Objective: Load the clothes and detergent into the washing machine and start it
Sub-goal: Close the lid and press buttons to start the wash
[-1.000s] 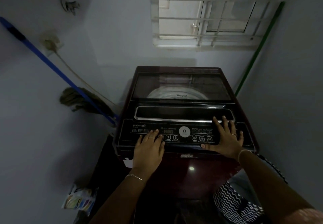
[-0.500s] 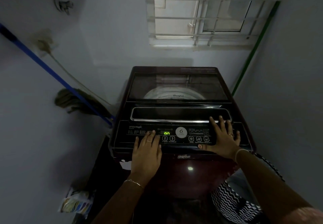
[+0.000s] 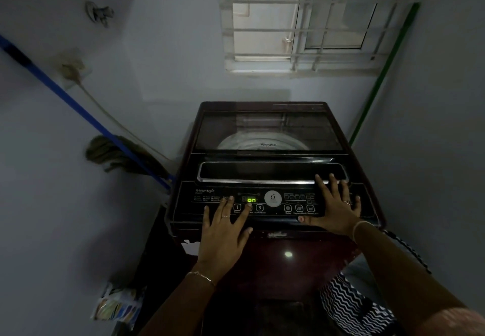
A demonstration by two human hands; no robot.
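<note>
Right now I have the washing machine (image 3: 273, 167) square in front of me, lid (image 3: 267, 132) down, drum visible through the glass, and the display (image 3: 251, 199) glowing green "on". My left hand (image 3: 223, 233) lies flat and spread on the control panel (image 3: 183, 204), empty, its index fingertip resting at the middle one of the three numbered buttons; I cannot tell whether it is pressing. My right hand (image 3: 334, 208) is also open and empty, palm down at the 3 o'clock end of the panel, fingertips reaching up to the chrome handle bar (image 3: 262, 178).

I judge the step in hand is choosing the program and starting the cycle. To do it well I would lift the other left fingers clear, so only one fingertip touches, and press button 3 (image 3: 259, 207), marked Start/Pause, just to 3 o'clock of that fingertip. I would keep the right palm off the option buttons (image 3: 299, 208) beside it.

Whether clothes are loaded I cannot see.
</note>
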